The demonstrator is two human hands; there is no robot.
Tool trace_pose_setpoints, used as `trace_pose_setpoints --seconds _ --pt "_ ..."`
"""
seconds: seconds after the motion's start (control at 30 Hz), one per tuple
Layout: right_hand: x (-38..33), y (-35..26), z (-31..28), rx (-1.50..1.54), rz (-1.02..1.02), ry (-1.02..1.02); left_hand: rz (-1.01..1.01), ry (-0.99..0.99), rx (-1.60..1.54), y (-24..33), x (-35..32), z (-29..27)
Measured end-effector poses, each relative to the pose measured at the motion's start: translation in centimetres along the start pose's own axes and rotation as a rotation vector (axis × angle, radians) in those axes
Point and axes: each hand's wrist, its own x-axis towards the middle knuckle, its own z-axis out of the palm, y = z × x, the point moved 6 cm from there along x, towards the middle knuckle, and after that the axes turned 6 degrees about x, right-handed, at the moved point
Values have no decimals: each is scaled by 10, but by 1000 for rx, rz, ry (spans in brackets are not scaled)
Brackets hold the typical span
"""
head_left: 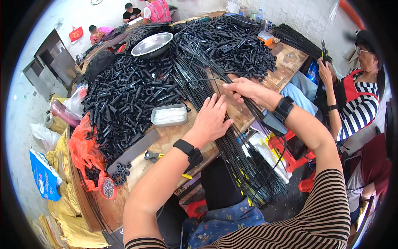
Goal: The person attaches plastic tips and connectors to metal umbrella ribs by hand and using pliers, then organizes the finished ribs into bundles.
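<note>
A long bundle of thin black rods (pixel 236 153) lies across the wooden table and hangs over its near edge toward my lap. My left hand (pixel 210 119) rests on the bundle, fingers stretched out flat, gripping nothing. Just right of it, my right hand (pixel 248 90) is closed, thumb against forefinger, around a few of the thin black rods, which run out below the palm. More rods fan away beyond both hands toward the heap. Straps with dark square devices circle both my wrists.
Heaps of short black tubes (pixel 128 91) cover much of the table (pixel 290 62). On or beside them are a metal bowl (pixel 152 45), a clear box of white sticks (pixel 169 115), pliers (pixel 153 155), a red bag (pixel 85 143) and a red cup (pixel 108 188). A co-worker (pixel 356 91) holds rods at right.
</note>
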Motion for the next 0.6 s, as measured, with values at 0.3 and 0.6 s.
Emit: trace_pose_setpoints --seconds 0.3,0.6 --pt "15 22 9 176 4 -57 134 -13 -220 14 0 -16" --pt "-1 -4 18 210 45 -82 -54 13 -32 -7 -6 -6"
